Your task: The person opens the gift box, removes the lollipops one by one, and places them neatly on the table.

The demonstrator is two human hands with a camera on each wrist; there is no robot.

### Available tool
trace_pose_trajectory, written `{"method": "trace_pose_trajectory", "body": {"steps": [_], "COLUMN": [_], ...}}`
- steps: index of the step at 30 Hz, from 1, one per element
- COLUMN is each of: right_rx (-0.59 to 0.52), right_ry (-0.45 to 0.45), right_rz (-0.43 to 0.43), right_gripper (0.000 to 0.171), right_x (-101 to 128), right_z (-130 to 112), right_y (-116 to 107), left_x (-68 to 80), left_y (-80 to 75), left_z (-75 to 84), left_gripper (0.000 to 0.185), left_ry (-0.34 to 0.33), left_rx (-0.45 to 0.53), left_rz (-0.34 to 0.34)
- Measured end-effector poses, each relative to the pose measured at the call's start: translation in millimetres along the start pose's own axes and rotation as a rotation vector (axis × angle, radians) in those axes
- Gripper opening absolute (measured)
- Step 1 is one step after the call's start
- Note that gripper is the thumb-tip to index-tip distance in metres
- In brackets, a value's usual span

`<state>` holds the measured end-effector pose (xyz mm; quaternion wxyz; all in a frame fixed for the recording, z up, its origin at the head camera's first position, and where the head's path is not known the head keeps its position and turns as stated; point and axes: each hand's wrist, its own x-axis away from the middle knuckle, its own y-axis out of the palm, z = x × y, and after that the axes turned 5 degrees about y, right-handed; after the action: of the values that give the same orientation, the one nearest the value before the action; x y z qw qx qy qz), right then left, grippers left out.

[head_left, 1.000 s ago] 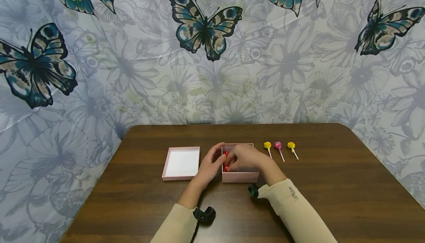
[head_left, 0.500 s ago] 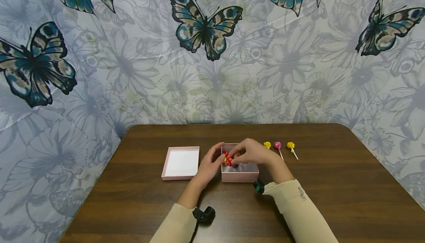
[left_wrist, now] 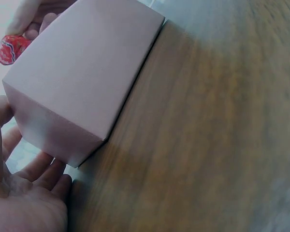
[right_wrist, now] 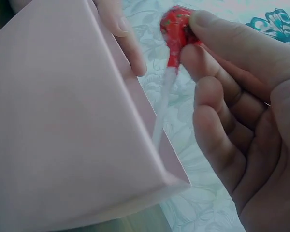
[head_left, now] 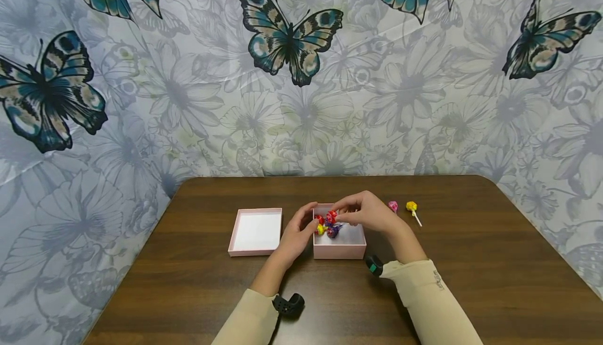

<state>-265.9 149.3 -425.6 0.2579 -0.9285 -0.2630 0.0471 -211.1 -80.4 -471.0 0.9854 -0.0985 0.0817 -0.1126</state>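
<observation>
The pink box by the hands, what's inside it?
Inside the pink box lie wrapped lollipops, red, yellow and purple. The right hand covers its far corner, so the count stays unclear.

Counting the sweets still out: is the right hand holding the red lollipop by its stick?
No, the right hand pinches the red lollipop by its wrapped head, and the stick hangs free below.
</observation>
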Motion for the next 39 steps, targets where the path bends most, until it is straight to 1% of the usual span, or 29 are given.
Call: {"method": "trace_pose_trajectory", "body": {"steps": [4, 7, 10, 14, 17, 25, 29, 33, 36, 39], "right_rx": [-0.009, 0.003, 0.019, 0.054, 0.064, 0.074, 0.056, 0.036, 0.009, -0.025], "right_ry": [-0.011, -0.029, -0.055, -0.102, -0.128, -0.118, -0.135, -0.099, -0.081, -0.096], "right_rz": [0.038, 0.066, 0.102, 0.161, 0.197, 0.252, 0.267, 0.282, 0.323, 0.38], "right_gripper": [0.024, 0.023, 0.021, 0.017, 0.016, 0.017, 0.016, 0.017, 0.018, 0.019], "right_x": [3.2, 6.7, 10.5, 14.4, 18.0, 26.7, 36.2, 46.0, 51.0, 55.0], "right_z": [1.5, 2.5, 3.4, 5.2, 5.3, 3.5, -11.8, -24.0, -26.0, -24.7], "right_y": [-1.7, -2.7, -4.3, -7.9, -11.6, -18.1, -18.1, -19.0, -21.0, -24.2], "left_x": [0.9, -0.5, -4.6, -10.7, -12.4, -12.5, -11.6, -10.9, -10.7, -11.0], "left_y": [-0.3, 0.2, 2.1, 4.2, 4.0, 3.7, 3.5, 3.1, 2.9, 3.1], "left_z": [1.2, -2.3, -13.5, -32.9, -39.0, -36.9, -36.6, -36.3, -35.5, -35.2], "left_gripper": [0.048, 0.048, 0.049, 0.049, 0.049, 0.051, 0.051, 0.05, 0.05, 0.05], "left_ry": [0.0, -0.008, -0.016, -0.001, 0.016, 0.018, 0.022, 0.026, 0.027, 0.028], "left_rx": [-0.008, -0.002, 0.006, 0.005, -0.001, -0.005, -0.002, 0.006, 0.006, 0.008], "left_rz": [0.001, 0.006, 0.021, 0.042, 0.043, 0.037, 0.039, 0.041, 0.038, 0.034]}}
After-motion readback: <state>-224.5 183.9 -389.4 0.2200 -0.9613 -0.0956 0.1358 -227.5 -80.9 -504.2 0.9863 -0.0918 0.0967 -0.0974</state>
